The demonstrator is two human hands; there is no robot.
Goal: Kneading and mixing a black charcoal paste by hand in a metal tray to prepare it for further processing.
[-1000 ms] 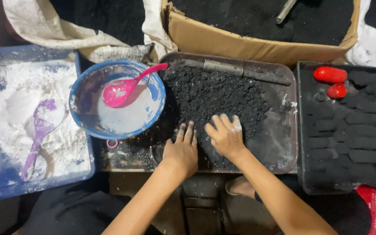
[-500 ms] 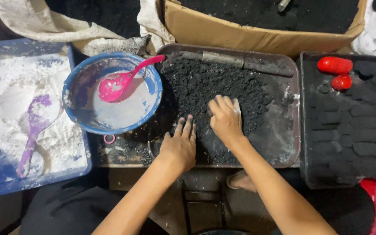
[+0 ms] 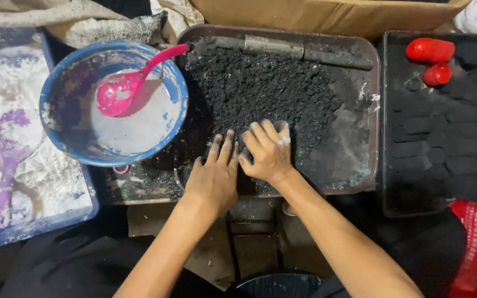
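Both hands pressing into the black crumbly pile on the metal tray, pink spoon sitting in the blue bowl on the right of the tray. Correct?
Not quite: the blue bowl with the pink spoon sits to the left of the metal tray, not the right, as the head view shows. The left hand and right hand do both rest on the black crumbly pile.

bare grey tray floor (image 3: 340, 154) open at 3 o'clock of right hand (image 3: 269, 152), round blue plastic bowl (image 3: 62, 138) with pink spoon (image 3: 125, 88) blocking 10 o'clock of left hand (image 3: 215, 179), grey metal bar (image 3: 293, 51) closing 12 o'clock
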